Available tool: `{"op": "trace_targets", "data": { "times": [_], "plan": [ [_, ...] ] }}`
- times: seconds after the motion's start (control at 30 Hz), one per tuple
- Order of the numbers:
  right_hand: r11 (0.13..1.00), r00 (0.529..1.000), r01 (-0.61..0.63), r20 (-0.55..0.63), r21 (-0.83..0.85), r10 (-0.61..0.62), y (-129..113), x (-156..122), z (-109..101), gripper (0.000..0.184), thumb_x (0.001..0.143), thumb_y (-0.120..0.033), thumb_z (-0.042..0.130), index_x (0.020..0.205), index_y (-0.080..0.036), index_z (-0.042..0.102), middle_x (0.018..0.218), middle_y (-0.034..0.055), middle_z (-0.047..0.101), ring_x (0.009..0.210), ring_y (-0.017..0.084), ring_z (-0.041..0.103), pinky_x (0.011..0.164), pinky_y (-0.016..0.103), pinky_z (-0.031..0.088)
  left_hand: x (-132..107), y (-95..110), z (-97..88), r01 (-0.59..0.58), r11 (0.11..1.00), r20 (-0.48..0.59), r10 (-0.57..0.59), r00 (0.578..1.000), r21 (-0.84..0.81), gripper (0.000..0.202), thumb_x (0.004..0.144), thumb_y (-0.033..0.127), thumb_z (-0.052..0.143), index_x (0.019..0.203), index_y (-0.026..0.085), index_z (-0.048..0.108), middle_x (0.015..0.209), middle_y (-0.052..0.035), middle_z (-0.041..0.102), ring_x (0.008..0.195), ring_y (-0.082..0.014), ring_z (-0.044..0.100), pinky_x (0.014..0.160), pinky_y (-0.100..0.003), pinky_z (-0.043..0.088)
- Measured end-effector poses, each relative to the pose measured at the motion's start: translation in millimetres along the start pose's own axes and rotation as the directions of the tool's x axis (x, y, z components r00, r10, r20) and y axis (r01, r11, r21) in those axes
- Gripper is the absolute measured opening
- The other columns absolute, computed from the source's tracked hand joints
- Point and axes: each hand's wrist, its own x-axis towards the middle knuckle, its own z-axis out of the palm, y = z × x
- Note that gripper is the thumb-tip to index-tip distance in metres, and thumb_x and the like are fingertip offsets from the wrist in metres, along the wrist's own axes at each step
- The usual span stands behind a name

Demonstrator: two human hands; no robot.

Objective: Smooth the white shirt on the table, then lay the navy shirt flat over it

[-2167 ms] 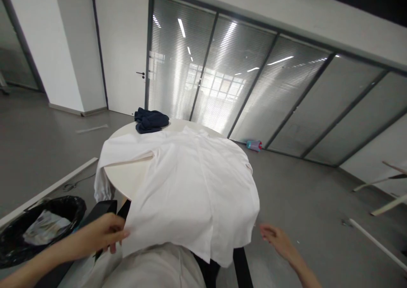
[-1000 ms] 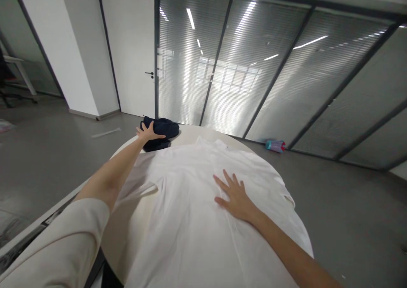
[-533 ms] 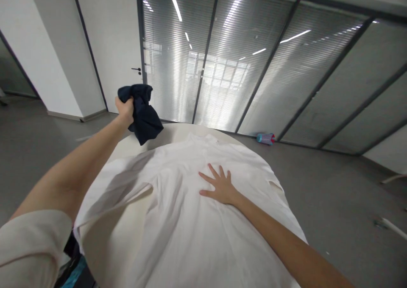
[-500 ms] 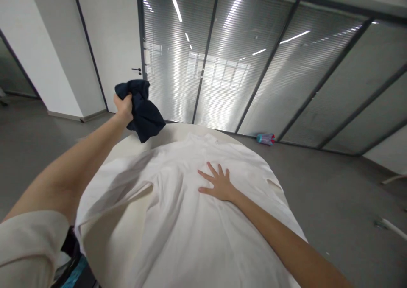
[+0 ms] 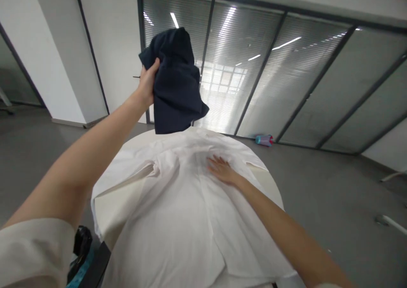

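Note:
A white shirt (image 5: 178,203) lies spread over a round pale table (image 5: 273,186), its sleeves out to both sides and some wrinkles near the left armhole. Raised above the table's far left edge, my left hand (image 5: 148,82) grips a dark navy cloth (image 5: 178,84), which hangs loosely in folds. My right hand (image 5: 221,169) rests palm down on the upper part of the shirt, fingers spread and slightly blurred, holding nothing.
Glass partitions with blinds (image 5: 222,76) stand behind the table. A blue and red striped object (image 5: 264,140) lies on the grey floor by the glass. Black and blue items (image 5: 84,254) are below the table at lower left. White furniture legs (image 5: 392,224) show at right.
My left hand has risen and moved right, carrying the navy cloth, which now hangs more unfolded. My right hand has slid slightly up the shirt. The shirt's lower part has shifted, showing its hem.

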Motion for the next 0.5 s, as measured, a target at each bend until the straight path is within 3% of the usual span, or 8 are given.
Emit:
{"op": "trace_targets", "data": {
  "times": [0.07, 0.13, 0.2, 0.27, 0.3, 0.37, 0.43, 0.5],
  "plan": [
    [0.997, 0.999, -0.009, -0.04, -0.075, 0.006, 32, -40, 7, 0.073, 0.097, -0.072, 0.027, 0.159, -0.033, 0.025, 0.167, 0.0073, 0.014, 0.152, 0.035, 0.013, 0.12, 0.058, 0.016, -59, -8, 7.5, 0.152, 0.971, -0.042, -0.162, 0.986, -0.185, 0.064, 0.104, 0.048, 0.033, 0.152, 0.007, 0.027, 0.146, -0.0169, 0.051, 0.122, -0.0219, 0.061, 0.097, -0.037, 0.05],
    [0.992, 0.997, -0.022, -0.071, -0.122, 0.014, 58, -78, 15, 0.071, 0.098, -0.069, 0.027, 0.159, -0.032, 0.026, 0.166, 0.0071, 0.016, 0.152, 0.033, 0.013, 0.121, 0.055, 0.016, -125, -28, 8.3, 0.367, 0.912, -0.043, -0.381, 0.924, -0.183, 0.068, 0.1, 0.053, 0.048, 0.15, 0.009, 0.034, 0.141, -0.0162, 0.057, 0.118, -0.0225, 0.064, 0.099, -0.037, 0.051],
    [0.988, 0.993, -0.068, -0.1, -0.138, 0.054, 74, -107, 19, 0.07, 0.099, -0.067, 0.026, 0.159, -0.031, 0.027, 0.166, 0.0066, 0.017, 0.152, 0.032, 0.013, 0.122, 0.052, 0.017, -186, -49, 1.7, 0.544, 0.838, -0.092, -0.539, 0.837, 0.034, 0.067, 0.097, 0.056, 0.052, 0.145, 0.011, 0.042, 0.143, -0.0163, 0.056, 0.124, -0.0252, 0.06, 0.105, -0.039, 0.047],
    [0.983, 0.987, -0.118, -0.123, -0.141, 0.101, 81, -127, 22, 0.07, 0.099, -0.067, 0.026, 0.158, -0.029, 0.03, 0.165, 0.0067, 0.019, 0.152, 0.032, 0.015, 0.123, 0.051, 0.017, -233, -65, -11.7, 0.658, 0.642, -0.139, -0.666, 0.733, 0.393, 0.062, 0.099, 0.057, 0.042, 0.14, 0.01, 0.048, 0.14, -0.0192, 0.058, 0.129, -0.0308, 0.056, 0.108, -0.046, 0.043],
    [0.982, 0.985, -0.13, -0.13, -0.138, 0.112, 82, -135, 23, 0.07, 0.099, -0.066, 0.026, 0.158, -0.028, 0.032, 0.165, 0.007, 0.02, 0.152, 0.032, 0.015, 0.123, 0.05, 0.017, -251, -69, -20.1, 0.657, 0.523, -0.148, -0.71, 0.688, 0.543, 0.063, 0.099, 0.058, 0.036, 0.139, 0.011, 0.049, 0.134, -0.0202, 0.061, 0.127, -0.0342, 0.056, 0.107, -0.05, 0.043],
    [0.985, 0.985, -0.123, -0.135, -0.123, 0.106, 81, -146, 24, 0.071, 0.099, -0.067, 0.025, 0.157, -0.027, 0.034, 0.165, 0.007, 0.021, 0.152, 0.031, 0.016, 0.123, 0.05, 0.018, -275, -69, -37.4, 0.521, 0.373, -0.133, -0.702, 0.699, 0.768, 0.065, 0.099, 0.059, 0.028, 0.135, 0.011, 0.053, 0.128, -0.0221, 0.064, 0.124, -0.0393, 0.057, 0.102, -0.053, 0.044],
    [0.99, 0.987, -0.097, -0.14, -0.106, 0.081, 79, -155, 25, 0.073, 0.098, -0.069, 0.026, 0.157, -0.027, 0.032, 0.165, 0.0069, 0.021, 0.152, 0.031, 0.017, 0.123, 0.051, 0.018, -291, -63, -52.0, 0.32, 0.309, -0.038, -0.664, 0.747, 0.896, 0.062, 0.098, 0.058, 0.026, 0.128, 0.015, 0.059, 0.126, -0.0216, 0.064, 0.122, -0.0422, 0.055, 0.099, -0.057, 0.043],
    [0.991, 0.986, -0.091, -0.146, -0.101, 0.075, 76, -162, 25, 0.076, 0.097, -0.071, 0.027, 0.158, -0.027, 0.03, 0.165, 0.0069, 0.02, 0.152, 0.031, 0.017, 0.123, 0.052, 0.017, -302, -56, -61.7, 0.172, 0.325, 0.079, -0.633, 0.77, 0.93, 0.054, 0.096, 0.056, 0.031, 0.12, 0.019, 0.064, 0.125, -0.0192, 0.063, 0.119, -0.0432, 0.053, 0.098, -0.061, 0.04]
  ]
}}
